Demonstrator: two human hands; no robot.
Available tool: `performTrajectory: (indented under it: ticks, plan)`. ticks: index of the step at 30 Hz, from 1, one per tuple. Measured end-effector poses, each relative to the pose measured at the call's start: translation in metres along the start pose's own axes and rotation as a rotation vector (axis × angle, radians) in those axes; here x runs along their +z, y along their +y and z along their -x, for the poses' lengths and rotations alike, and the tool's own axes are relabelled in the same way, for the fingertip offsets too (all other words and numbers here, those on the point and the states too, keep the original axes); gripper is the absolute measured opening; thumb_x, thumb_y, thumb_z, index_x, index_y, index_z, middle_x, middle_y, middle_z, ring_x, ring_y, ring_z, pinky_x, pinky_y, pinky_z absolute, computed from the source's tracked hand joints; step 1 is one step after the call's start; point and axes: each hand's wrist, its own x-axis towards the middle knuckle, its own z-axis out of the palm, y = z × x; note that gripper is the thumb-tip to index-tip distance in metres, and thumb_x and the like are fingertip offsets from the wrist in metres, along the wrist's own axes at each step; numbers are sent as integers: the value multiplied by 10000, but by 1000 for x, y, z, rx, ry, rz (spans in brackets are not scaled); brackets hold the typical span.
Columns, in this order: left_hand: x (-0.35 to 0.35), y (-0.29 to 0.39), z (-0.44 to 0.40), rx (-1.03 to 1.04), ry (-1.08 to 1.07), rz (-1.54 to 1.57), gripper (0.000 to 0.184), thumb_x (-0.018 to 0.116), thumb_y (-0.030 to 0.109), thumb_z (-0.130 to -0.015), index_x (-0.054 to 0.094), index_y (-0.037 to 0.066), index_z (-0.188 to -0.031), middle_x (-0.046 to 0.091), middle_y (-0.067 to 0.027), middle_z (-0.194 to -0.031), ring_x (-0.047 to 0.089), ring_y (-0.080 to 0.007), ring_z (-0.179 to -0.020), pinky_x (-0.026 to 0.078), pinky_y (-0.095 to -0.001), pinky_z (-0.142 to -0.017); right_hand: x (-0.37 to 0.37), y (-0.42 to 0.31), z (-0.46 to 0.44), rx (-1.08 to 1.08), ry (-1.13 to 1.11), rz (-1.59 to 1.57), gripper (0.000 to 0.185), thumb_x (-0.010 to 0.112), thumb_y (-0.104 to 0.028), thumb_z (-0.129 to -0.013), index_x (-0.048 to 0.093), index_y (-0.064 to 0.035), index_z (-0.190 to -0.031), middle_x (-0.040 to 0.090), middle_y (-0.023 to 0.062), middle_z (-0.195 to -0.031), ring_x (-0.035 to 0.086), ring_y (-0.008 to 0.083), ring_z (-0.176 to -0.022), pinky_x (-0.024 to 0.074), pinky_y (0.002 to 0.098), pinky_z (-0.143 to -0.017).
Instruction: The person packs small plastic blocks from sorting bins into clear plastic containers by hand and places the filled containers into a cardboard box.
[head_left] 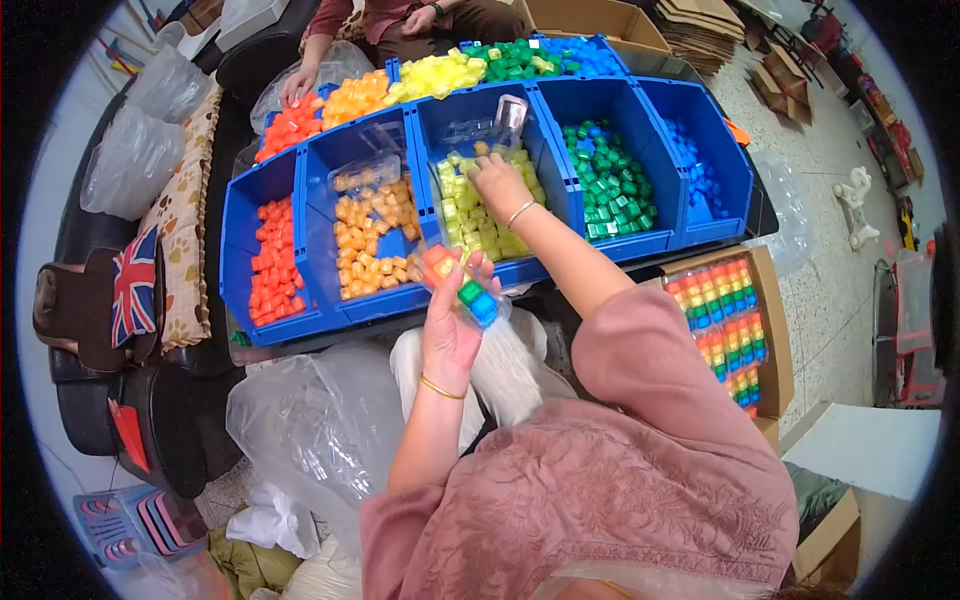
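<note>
We hold a clear pack [471,294] in our left hand [452,335], just in front of the yellow bin. Our left fingers are closed around it, with the thumb on top. In the pack we see red, orange, yellow, green and blue blocks. Our right hand [500,188] is inside the yellow bin [550,160]. Those fingers are bent and point down at the yellow blocks [457,200], but we can't tell if they have hold of one. Some empty clear packs [512,115] lie at the back of the yellow bin. Left of the yellow bin we see orange blocks [372,250], then red blocks [273,265]. Right of it are green blocks [605,180], then blue blocks [692,170]. Far to its right and nearer to us, a brown box [785,385] holds filled rainbow packs [713,300]. Behind the yellow bin, to the left, another person's hand [299,84] is at a red heap [290,128].
</note>
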Motion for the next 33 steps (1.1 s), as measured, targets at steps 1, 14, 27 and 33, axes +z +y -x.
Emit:
performTrajectory:
  ticks: [1,14,27,33]
  plan:
    - [0,-1,0,16,8,-23,372,625,134,-892,472,85,-1227,593,-102,-1106,591,-228,-1021,503,-377,-884,-11,-3,8,2,-4,1,199,566,-91,-763,633,-86,-950,575,88,-944,540,279,-987,515,371,-742]
    - [-7,-40,-15,81,-77,-91,426,641,241,-890,478,134,-1269,540,-89,-1260,536,-212,-1123,425,-416,-988,-148,-53,147,560,192,-1188,198,653,-202,-823,667,-5,-808,659,110,-759,613,196,-630,469,298,-587]
    - [16,-51,-8,-52,-124,-10,582,665,244,-867,405,21,-1338,550,-121,-1187,539,-239,-1047,418,-397,-986,-83,273,202,1048,4,256,123,639,-149,-774,660,-64,-860,664,191,-882,644,363,-867,522,455,-761]
    - [10,-54,-8,-119,-111,25,495,649,218,-879,456,19,-1289,556,-116,-1170,546,-241,-1085,434,-393,-980,-53,299,204,1089,-8,198,185,596,-140,-791,690,-67,-932,662,206,-952,643,375,-879,525,448,-775]
